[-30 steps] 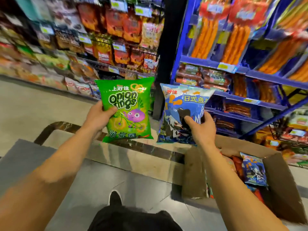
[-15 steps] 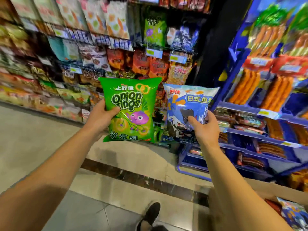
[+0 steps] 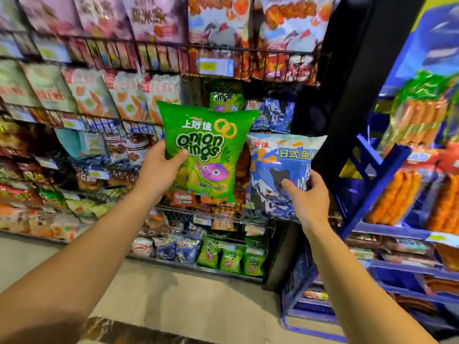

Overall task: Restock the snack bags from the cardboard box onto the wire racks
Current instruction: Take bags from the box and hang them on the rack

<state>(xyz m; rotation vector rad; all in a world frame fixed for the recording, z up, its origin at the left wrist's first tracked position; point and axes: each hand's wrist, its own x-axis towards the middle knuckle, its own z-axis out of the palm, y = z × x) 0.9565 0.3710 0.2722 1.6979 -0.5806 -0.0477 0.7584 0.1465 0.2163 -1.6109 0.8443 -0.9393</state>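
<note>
At the rack front: both arms raised, a snack bag in each hand
Left hand (image 3: 159, 167): fingers curled round the left edge of the green bag (image 3: 207, 150), thumb pressed on its face
Right hand (image 3: 309, 197): pinches the lower right of the blue bag (image 3: 275, 175), thumb across the print
Green bag: upright, long axis vertical, top edge just below the matching green stock (image 3: 224, 95) on the wire rack (image 3: 248, 55) shelf
Blue bag: upright too, lower and to the right, its left edge just beside the green bag; matching blue stock (image 3: 278, 115) sits above it, right of the green stock
Key relation: each bag lies below and in front of its own kind, so the slot is up and away from the hand; the left hand looks nearer its slot, being held higher
Next move, as I judge: lift the green bag up and forward, keeping it upright so it clears the wire front
Cardboard box: not in view
</note>
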